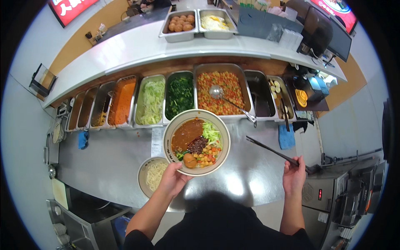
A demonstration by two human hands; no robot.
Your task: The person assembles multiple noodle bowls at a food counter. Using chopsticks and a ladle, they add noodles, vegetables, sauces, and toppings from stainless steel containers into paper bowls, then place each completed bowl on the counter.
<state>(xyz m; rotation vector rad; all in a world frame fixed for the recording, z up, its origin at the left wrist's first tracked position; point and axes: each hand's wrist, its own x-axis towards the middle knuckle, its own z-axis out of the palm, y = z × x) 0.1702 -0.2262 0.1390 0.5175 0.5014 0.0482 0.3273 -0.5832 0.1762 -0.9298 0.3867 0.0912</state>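
My left hand [173,180] grips the near rim of a wide bowl [225,155], lifted above the steel counter. Brown sauce, shredded greens, diced mixed vegetables, dark chili paste and a brown egg [190,161] fill it. Partly hidden behind that bowl, a smaller bowl of plain noodles [154,175] stands on the counter at its lower left. At the right, my right hand [293,175] is closed around a pair of long dark chopsticks [273,151], whose tips point left over the counter, apart from the bowl.
Steel food pans line the counter's back: orange sauce [122,102], shredded greens [151,100], dark leafy greens [180,98] and diced vegetables with a ladle [216,92]. A white receipt [157,141] and blue cloths [286,137] lie on the steel counter [104,166]. Eggs [181,23] sit on the upper shelf.
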